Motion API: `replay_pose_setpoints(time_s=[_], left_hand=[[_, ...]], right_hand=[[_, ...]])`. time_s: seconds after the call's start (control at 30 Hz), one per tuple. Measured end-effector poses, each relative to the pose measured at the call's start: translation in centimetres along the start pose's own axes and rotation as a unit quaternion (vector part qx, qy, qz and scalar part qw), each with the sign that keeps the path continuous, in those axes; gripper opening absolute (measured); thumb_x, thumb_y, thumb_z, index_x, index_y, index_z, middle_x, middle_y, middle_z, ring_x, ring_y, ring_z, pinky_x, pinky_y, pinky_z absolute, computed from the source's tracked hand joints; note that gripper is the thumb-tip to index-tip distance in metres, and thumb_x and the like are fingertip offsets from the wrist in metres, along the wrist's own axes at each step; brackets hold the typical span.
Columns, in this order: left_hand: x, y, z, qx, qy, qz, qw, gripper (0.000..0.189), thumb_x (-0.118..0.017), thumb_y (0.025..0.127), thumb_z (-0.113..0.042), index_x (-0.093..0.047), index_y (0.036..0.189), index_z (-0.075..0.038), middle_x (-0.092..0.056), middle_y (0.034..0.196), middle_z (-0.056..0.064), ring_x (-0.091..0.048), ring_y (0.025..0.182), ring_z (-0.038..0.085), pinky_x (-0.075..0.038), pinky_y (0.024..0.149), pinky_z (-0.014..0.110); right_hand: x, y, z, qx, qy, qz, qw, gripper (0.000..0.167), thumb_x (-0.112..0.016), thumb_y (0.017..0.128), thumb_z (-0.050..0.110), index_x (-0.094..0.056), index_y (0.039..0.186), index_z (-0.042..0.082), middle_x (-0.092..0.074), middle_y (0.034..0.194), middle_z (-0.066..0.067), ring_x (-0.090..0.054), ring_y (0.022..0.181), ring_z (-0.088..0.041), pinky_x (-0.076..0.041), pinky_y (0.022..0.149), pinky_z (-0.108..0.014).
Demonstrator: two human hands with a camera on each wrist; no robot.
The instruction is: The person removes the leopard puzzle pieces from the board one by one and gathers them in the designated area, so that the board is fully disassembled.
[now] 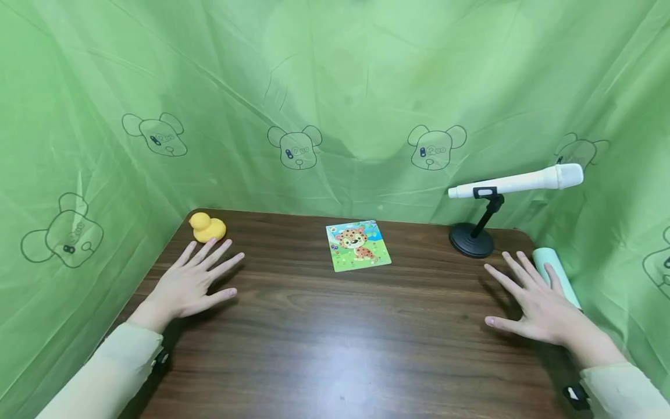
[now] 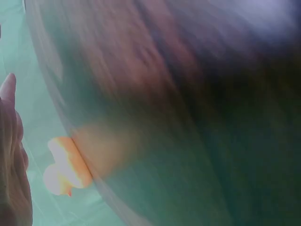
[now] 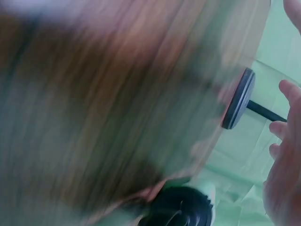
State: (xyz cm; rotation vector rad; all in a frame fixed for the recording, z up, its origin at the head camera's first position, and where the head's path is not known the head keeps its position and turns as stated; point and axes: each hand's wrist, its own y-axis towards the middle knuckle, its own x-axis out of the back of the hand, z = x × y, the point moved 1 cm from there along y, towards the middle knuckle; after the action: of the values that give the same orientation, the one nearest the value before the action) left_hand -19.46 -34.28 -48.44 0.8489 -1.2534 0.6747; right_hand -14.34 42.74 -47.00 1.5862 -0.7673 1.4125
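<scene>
My left hand (image 1: 189, 286) hovers over the left part of the table with its fingers spread and nothing in it. Just beyond its fingertips sits a yellow rubber duck (image 1: 208, 227), which also shows in the left wrist view (image 2: 70, 162). On the right, my right hand (image 1: 541, 311) is likewise spread and holds nothing. Beside it lies a mint-green cylinder (image 1: 556, 273), partly hidden behind the fingers. Past the right fingertips a white microphone (image 1: 523, 181) rests in a black stand (image 1: 472, 240); the round stand base (image 3: 238, 99) appears in the right wrist view.
A square card (image 1: 358, 245) with a cartoon leopard lies flat near the back middle of the dark wooden table (image 1: 314, 326). Green cloth (image 1: 345, 75) printed with bear faces rises behind the table and along both sides.
</scene>
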Motion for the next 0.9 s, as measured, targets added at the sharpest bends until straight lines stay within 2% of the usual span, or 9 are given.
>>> replay_pose_setpoints(time_s=[0.13,0.3,0.5,0.67,0.8,0.9], left_hand=[[0.1,1.4,-1.0,-0.005,-0.002,-0.003,1.0000,0.083,-0.057,0.101,-0.074,-0.041,0.171,-0.032,-0.034,0.178,0.010,-0.026,0.165,0.040,-0.014,0.132,0.066],[0.2,3.7,-3.1,-0.009,-0.007,0.004,0.9999,0.084,-0.053,0.102,-0.076,-0.039,0.172,-0.032,-0.032,0.179,0.009,-0.025,0.165,0.041,-0.013,0.132,0.067],[0.0,7.1,-5.9,-0.015,-0.011,0.014,0.9997,0.086,-0.049,0.102,-0.078,-0.034,0.174,-0.033,-0.028,0.180,0.010,-0.024,0.165,0.042,-0.010,0.133,0.067],[0.0,9.6,-8.8,0.013,-0.040,0.027,0.9987,0.086,-0.046,0.103,-0.079,-0.030,0.175,-0.034,-0.026,0.181,0.009,-0.023,0.166,0.040,-0.009,0.133,0.068],[-0.5,11.4,-10.7,0.043,-0.088,0.031,0.9947,0.085,-0.049,0.105,-0.074,-0.026,0.176,-0.032,-0.021,0.182,0.011,-0.034,0.161,0.043,-0.012,0.132,0.070],[-0.9,12.7,-12.0,0.061,-0.131,0.024,0.9892,0.087,-0.055,0.106,-0.066,-0.025,0.176,-0.025,-0.022,0.180,0.017,-0.044,0.154,0.048,-0.021,0.130,0.071]], right_hand=[[-0.2,1.2,0.8,-0.002,0.007,-0.001,1.0000,0.116,-0.084,0.082,0.072,-0.030,0.175,0.029,-0.017,0.181,-0.021,-0.008,0.167,-0.046,0.007,0.125,-0.080],[-0.7,3.6,2.7,0.002,0.023,0.018,0.9996,0.115,-0.081,0.084,0.074,-0.029,0.175,0.028,-0.021,0.179,-0.024,-0.016,0.164,-0.050,-0.010,0.120,-0.085],[-1.3,7.0,5.6,0.004,0.095,0.054,0.9940,0.105,-0.080,0.090,0.070,-0.033,0.173,0.026,-0.021,0.180,-0.021,-0.020,0.163,-0.050,-0.016,0.121,-0.082],[-2.3,9.7,8.0,0.002,0.164,0.050,0.9853,0.100,-0.081,0.092,0.065,-0.038,0.171,0.023,-0.026,0.178,-0.021,-0.024,0.162,-0.049,-0.016,0.124,-0.078],[-3.2,11.7,9.5,-0.007,0.224,0.040,0.9738,0.092,-0.080,0.097,0.057,-0.039,0.171,0.018,-0.034,0.175,-0.019,-0.031,0.160,-0.045,-0.023,0.124,-0.076],[-3.8,13.1,10.6,-0.025,0.260,0.038,0.9645,0.082,-0.074,0.104,0.050,-0.040,0.171,0.017,-0.041,0.172,-0.016,-0.036,0.159,-0.041,-0.030,0.125,-0.070]])
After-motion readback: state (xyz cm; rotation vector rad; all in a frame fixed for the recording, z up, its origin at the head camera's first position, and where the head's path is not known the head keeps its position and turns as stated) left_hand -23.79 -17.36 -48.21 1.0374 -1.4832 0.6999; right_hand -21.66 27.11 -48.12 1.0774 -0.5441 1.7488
